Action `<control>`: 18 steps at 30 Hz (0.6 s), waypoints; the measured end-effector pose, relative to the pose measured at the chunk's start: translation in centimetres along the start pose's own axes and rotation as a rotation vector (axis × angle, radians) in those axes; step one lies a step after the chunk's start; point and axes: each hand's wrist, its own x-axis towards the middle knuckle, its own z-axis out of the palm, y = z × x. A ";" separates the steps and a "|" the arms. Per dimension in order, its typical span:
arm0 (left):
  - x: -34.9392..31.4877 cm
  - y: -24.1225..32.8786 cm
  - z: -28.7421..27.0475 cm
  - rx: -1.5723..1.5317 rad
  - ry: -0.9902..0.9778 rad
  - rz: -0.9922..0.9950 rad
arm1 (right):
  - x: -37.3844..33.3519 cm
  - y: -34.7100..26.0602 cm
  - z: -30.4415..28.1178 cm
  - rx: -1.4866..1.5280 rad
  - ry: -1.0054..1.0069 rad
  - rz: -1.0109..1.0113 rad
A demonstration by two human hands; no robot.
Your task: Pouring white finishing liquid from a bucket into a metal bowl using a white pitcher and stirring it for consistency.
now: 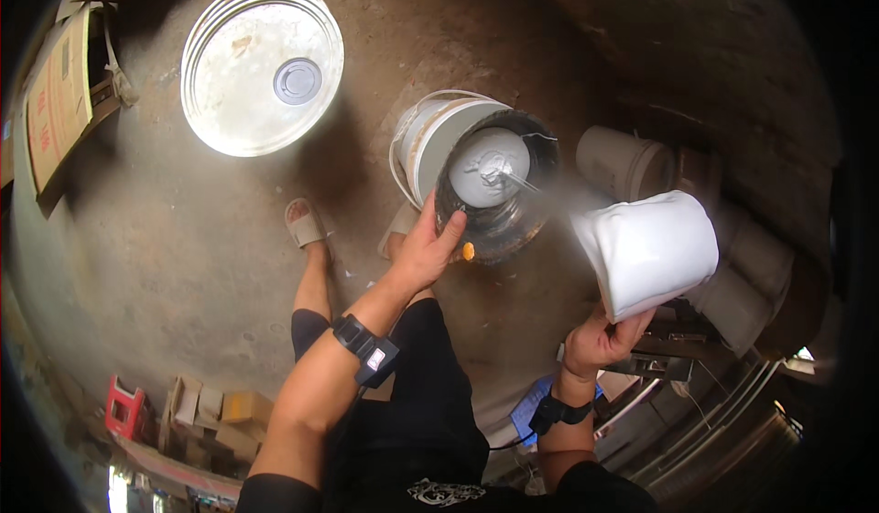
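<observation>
White soft-walled vessel [655, 252], one: raised, tipped toward the pail; right hand [604, 339] closed on its lower edge. Pail [423, 147], one, pale with dark collar, beside the vessel; left hand [430, 246] gripping its rim, thumb over the edge, other fingers partly hidden. Contents: pale mass [490, 167]. Blurred streak between, apparently a pour. Advisable: rim steady, lip brought nearer the opening, gradual tilt against spillage.

The white tub [655, 252] is formed of smooth, softly glossy plastic; the bucket [438, 140] is roughly smeared inside; matt cardboard is seen in the box [62, 115].
</observation>
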 end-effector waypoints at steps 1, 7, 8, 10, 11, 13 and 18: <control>0.0 0.0 0.0 0.007 -0.001 0.005 | 0.1 -0.2 0.1 -0.006 0.018 -0.019; 0.5 -0.1 -0.1 -0.035 -0.014 0.000 | 0.6 -0.5 0.6 -0.131 0.047 -0.172; 0.7 -0.1 -0.2 -0.036 -0.014 0.003 | 0.8 -0.5 0.6 -0.130 0.050 -0.174; 0.7 0.2 -0.1 -0.062 -0.019 -0.001 | 1.0 -0.4 0.4 -0.157 0.011 -0.292; 0.7 0.3 -0.2 -0.063 -0.020 -0.002 | 1.0 -0.5 0.4 -0.158 0.011 -0.292; 0.7 0.4 -0.2 -0.052 -0.018 0.011 | 1.0 -0.8 0.3 -0.093 -0.009 -0.299; 0.8 -0.4 -0.5 -0.036 0.002 0.007 | 0.8 -0.8 0.3 -0.079 -0.005 -0.310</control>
